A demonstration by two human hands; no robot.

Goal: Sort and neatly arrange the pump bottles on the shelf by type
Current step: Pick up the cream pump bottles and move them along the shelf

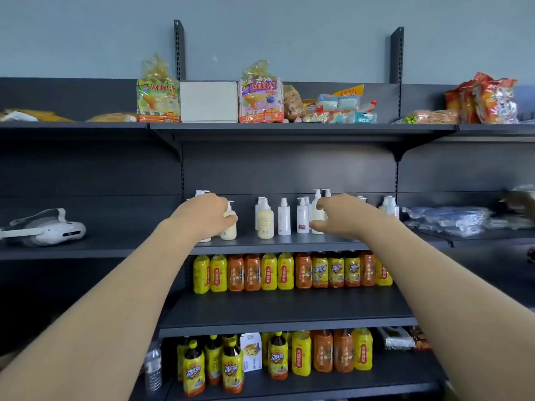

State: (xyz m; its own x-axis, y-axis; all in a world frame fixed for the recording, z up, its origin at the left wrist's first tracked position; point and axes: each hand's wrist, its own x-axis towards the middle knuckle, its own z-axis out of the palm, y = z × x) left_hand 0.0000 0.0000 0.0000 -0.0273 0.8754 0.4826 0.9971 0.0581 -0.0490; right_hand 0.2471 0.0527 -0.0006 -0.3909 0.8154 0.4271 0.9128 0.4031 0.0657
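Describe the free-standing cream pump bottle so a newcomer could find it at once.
Find the shelf above the upper row of tea bottles. Between the left hand and right hand stands a cream bottle, untouched. It is broader and yellower than the slim white bottle to its right.

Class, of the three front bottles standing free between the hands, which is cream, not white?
The leftmost, a cream bottle, squatter than the two white bottles right of it.

You get soft, even, fairly bright light with no glare. Shade gathers under each shelf (pixel 289 245) board. Wide-angle bending bows its edges, and detail softens toward the corners.
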